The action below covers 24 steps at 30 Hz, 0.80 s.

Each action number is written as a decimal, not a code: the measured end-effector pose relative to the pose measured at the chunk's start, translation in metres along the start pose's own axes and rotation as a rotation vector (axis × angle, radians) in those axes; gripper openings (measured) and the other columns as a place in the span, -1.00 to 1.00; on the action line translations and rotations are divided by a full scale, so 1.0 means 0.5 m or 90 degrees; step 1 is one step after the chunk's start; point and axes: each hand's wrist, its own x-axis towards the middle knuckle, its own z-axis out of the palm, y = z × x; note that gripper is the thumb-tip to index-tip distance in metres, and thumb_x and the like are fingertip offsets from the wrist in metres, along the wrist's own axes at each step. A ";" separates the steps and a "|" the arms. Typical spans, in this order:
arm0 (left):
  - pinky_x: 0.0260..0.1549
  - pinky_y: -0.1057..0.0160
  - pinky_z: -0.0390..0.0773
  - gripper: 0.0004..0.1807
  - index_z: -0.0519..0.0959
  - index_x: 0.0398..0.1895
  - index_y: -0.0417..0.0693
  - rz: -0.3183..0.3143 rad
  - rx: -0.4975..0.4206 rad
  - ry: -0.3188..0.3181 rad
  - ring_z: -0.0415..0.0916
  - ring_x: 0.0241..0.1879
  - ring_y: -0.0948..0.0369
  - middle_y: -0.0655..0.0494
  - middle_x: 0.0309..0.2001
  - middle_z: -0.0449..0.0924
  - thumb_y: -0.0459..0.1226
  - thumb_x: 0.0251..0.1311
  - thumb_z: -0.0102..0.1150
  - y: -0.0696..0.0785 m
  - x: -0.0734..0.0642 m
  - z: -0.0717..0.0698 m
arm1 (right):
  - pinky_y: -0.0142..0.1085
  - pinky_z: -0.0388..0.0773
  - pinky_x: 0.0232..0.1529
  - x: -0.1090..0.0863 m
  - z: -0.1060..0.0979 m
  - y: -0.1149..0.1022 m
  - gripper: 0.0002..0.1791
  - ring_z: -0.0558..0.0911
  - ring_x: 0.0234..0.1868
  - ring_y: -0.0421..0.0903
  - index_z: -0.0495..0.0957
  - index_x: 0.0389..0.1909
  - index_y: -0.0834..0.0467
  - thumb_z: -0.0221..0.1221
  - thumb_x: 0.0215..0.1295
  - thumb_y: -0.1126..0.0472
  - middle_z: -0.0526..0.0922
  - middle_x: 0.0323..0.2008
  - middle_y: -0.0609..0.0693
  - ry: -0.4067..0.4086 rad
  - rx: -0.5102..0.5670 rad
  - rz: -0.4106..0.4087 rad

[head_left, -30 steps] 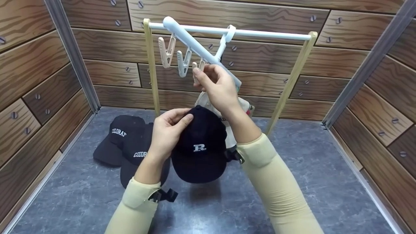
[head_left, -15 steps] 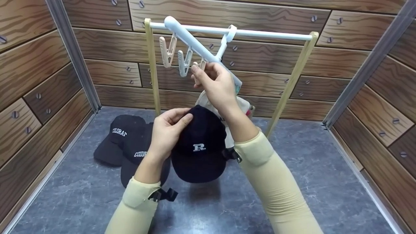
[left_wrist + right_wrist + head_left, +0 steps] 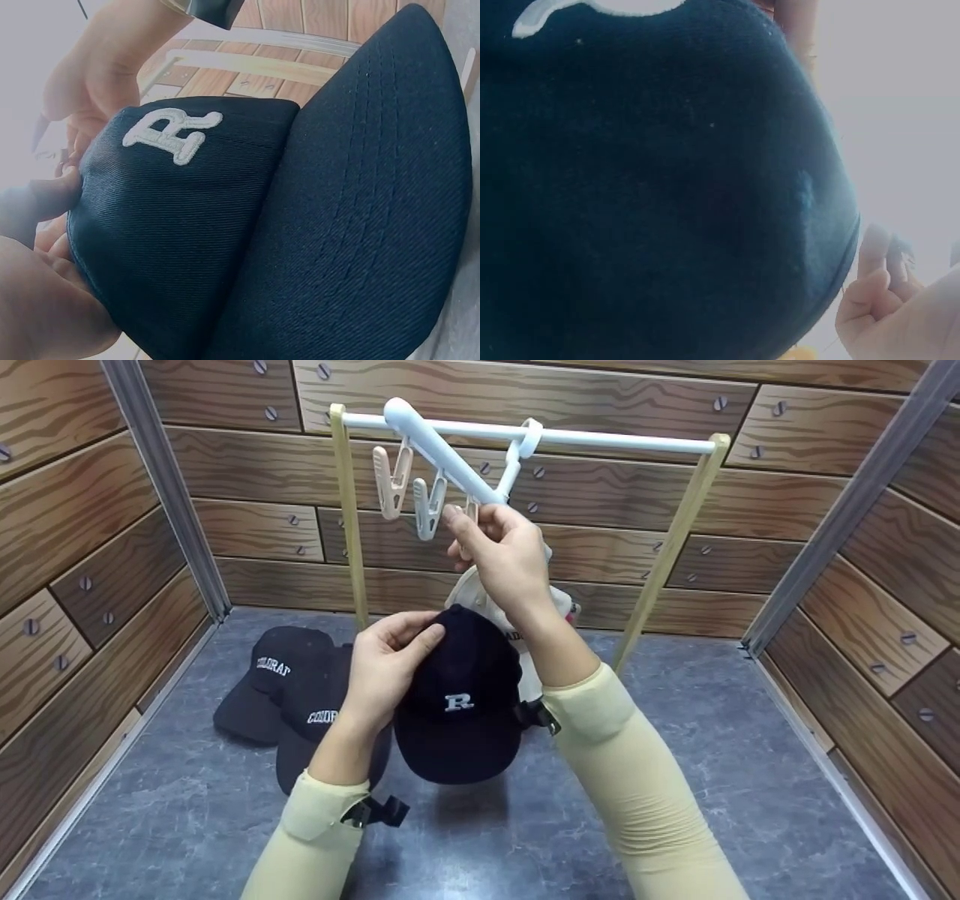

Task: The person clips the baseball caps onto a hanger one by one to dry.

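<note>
In the head view a dark navy baseball cap (image 3: 459, 746) with a white R hangs brim down. My left hand (image 3: 379, 664) pinches its crown near the top between thumb and fingers. My right hand (image 3: 511, 559), higher up, pinches a beige clip (image 3: 471, 514) on a pale blue clip hanger (image 3: 442, 446). The cap's top is below this clip, apart from it. A cream cap (image 3: 469, 589) hangs behind, partly hidden by the right arm. In the left wrist view the navy cap (image 3: 172, 225) fills most of the frame.
The hanger hooks over the white bar (image 3: 622, 438) of a wooden-legged rack (image 3: 667, 555). A pink-beige clip (image 3: 392, 484) and a blue-grey clip (image 3: 429, 510) hang on its left. Two dark caps, a far one (image 3: 289, 649) and a nearer one (image 3: 300, 757), lie on the grey floor.
The hanger has swivelled slightly, its near end and loose clips shifting a little to the right. The cream cap has swung slightly left. Both hands keep their pinch.
</note>
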 end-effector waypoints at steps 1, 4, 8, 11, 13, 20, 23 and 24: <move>-0.21 0.28 0.75 -0.82 0.81 0.03 -0.30 0.001 -0.002 0.003 0.80 -0.23 0.18 -0.10 -0.15 0.87 -0.41 0.44 0.46 0.001 -0.001 0.001 | -0.20 0.77 -0.34 0.000 -0.001 -0.002 -0.73 0.72 -0.49 -0.05 0.68 -0.23 0.21 0.45 0.50 0.08 0.73 -0.51 0.07 0.000 -0.003 -0.002; -0.22 0.28 0.75 -0.82 0.81 0.03 -0.32 0.001 -0.009 0.009 0.80 -0.24 0.18 -0.10 -0.15 0.87 -0.43 0.43 0.45 0.003 -0.003 0.005 | -0.22 0.74 -0.39 0.001 -0.003 -0.005 -0.71 0.70 -0.53 -0.06 0.69 -0.27 0.20 0.45 0.50 0.06 0.73 -0.53 0.08 0.000 -0.018 -0.011; -0.20 0.28 0.75 -0.81 0.80 0.03 -0.33 0.001 -0.011 0.002 0.79 -0.23 0.19 -0.10 -0.14 0.87 -0.43 0.43 0.45 0.004 -0.005 0.014 | -0.24 0.73 -0.44 0.000 -0.010 -0.008 -0.72 0.66 -0.60 -0.11 0.70 -0.31 0.20 0.43 0.53 0.07 0.72 -0.56 0.09 -0.001 -0.024 -0.022; -0.20 0.28 0.75 -0.81 0.80 0.03 -0.34 0.004 -0.009 -0.003 0.79 -0.23 0.18 -0.10 -0.13 0.86 -0.43 0.44 0.44 0.004 -0.006 0.018 | -0.20 0.75 -0.42 -0.001 -0.017 -0.011 -0.70 0.69 -0.60 -0.08 0.71 -0.35 0.20 0.42 0.54 0.08 0.73 -0.56 0.13 -0.010 -0.027 -0.027; -0.20 0.28 0.75 -0.82 0.80 0.03 -0.34 0.008 -0.006 -0.001 0.79 -0.23 0.18 -0.10 -0.13 0.86 -0.43 0.44 0.44 0.006 -0.007 0.019 | -0.18 0.77 -0.39 -0.002 -0.022 -0.014 -0.68 0.72 -0.56 -0.05 0.73 -0.37 0.20 0.41 0.55 0.07 0.75 -0.54 0.14 -0.019 -0.044 -0.031; -0.17 0.27 0.75 -0.82 0.81 0.03 -0.31 0.025 -0.005 0.020 0.80 -0.20 0.17 -0.11 -0.12 0.86 -0.41 0.44 0.45 0.015 -0.007 0.014 | -0.37 0.36 -0.47 -0.002 -0.038 -0.026 -0.61 0.53 -0.52 -0.16 0.80 -0.45 0.17 0.41 0.54 0.00 0.56 -0.63 -0.11 -0.013 -0.142 -0.056; -0.15 0.27 0.76 -0.82 0.80 0.03 -0.31 0.024 -0.019 0.031 0.80 -0.19 0.17 -0.11 -0.11 0.87 -0.42 0.43 0.45 0.020 -0.005 0.020 | -0.36 0.25 -0.49 -0.002 -0.044 -0.027 -0.70 0.41 -0.51 -0.21 0.88 -0.37 0.08 0.43 0.51 -0.02 0.48 -0.62 -0.19 0.003 -0.163 -0.053; -0.15 0.27 0.76 -0.82 0.80 0.03 -0.31 0.024 -0.022 0.033 0.80 -0.19 0.17 -0.11 -0.11 0.87 -0.42 0.43 0.45 0.021 -0.004 0.023 | -0.35 0.27 -0.47 -0.002 -0.046 -0.028 -0.72 0.42 -0.49 -0.21 0.89 -0.33 0.08 0.44 0.51 -0.02 0.49 -0.60 -0.19 0.005 -0.165 -0.052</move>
